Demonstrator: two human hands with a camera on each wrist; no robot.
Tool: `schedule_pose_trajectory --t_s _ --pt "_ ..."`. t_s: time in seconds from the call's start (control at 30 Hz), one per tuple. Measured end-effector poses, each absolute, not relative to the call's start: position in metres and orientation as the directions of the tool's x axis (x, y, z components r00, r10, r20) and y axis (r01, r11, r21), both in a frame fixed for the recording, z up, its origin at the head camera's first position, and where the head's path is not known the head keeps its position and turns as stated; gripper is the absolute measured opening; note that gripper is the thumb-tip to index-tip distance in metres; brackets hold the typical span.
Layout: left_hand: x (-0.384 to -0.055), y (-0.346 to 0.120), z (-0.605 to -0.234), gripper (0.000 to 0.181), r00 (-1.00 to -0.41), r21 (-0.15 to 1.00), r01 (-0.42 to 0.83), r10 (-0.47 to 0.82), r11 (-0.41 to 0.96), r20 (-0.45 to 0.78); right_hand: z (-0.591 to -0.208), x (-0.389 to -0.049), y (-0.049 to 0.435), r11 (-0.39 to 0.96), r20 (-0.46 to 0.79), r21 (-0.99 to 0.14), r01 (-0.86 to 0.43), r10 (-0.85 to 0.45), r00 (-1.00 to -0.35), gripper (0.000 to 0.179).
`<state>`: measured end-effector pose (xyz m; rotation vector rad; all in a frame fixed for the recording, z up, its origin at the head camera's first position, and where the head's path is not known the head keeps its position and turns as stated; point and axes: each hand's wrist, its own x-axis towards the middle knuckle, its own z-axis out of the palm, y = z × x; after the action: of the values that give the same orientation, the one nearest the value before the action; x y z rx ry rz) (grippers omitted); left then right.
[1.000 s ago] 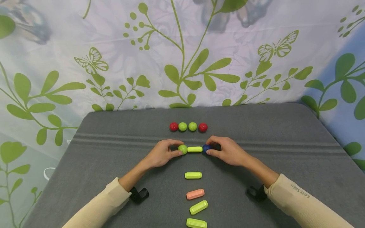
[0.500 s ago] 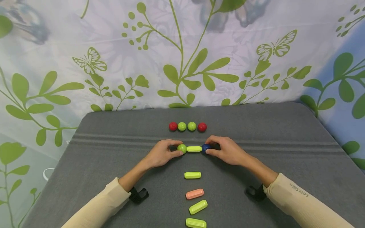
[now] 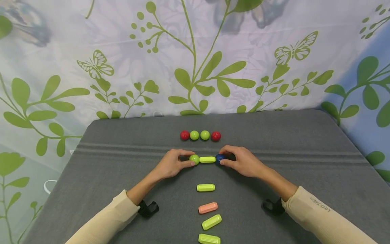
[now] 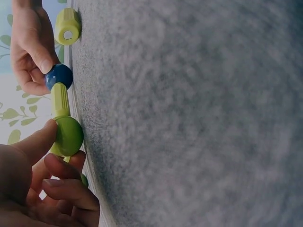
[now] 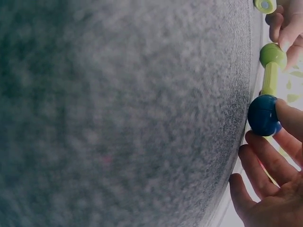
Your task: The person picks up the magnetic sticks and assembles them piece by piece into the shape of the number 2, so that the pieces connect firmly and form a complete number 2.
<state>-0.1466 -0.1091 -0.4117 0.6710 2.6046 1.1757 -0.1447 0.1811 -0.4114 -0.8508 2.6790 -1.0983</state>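
Note:
A yellow-green ribbed rod (image 3: 207, 159) lies crosswise between a green ball (image 3: 194, 159) at its left end and a blue ball (image 3: 219, 159) at its right end, the three in one line. My left hand (image 3: 173, 164) pinches the green ball between thumb and fingers. On the other side, my right hand (image 3: 243, 161) pinches the blue ball the same way. Both wrist views show the rod's ends meeting the balls, with the line of pieces low over the grey cloth (image 4: 189, 113).
Behind the hands stands a row of balls: a red ball (image 3: 184, 135), two green balls (image 3: 199, 135) and another red ball (image 3: 216, 136). Toward the front lie loose rods, one orange rod (image 3: 208, 208) and several yellow-green ones, such as the nearest rod (image 3: 209, 239). A patterned curtain (image 3: 146, 67) hangs behind the table.
Both hands keep their pinch on the two balls, and the rod and balls stay in line. Only a slight shift of the whole head view shows.

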Motion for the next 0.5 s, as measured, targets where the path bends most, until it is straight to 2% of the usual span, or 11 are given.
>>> schedule_pose_trajectory --t_s 0.27,0.5 --pt "-0.147 -0.108 -0.412 0.035 -0.879 0.738 0.311 0.476 0.598 -0.015 -0.411 -0.143 0.18 0.581 0.088 -0.682 -0.445 -0.539 -0.838 0.024" --pt "-0.148 -0.108 -0.413 0.035 -0.88 0.75 0.297 0.474 0.591 -0.025 -0.404 -0.133 0.181 0.562 0.168 -0.693 -0.452 -0.484 -0.859 0.03"
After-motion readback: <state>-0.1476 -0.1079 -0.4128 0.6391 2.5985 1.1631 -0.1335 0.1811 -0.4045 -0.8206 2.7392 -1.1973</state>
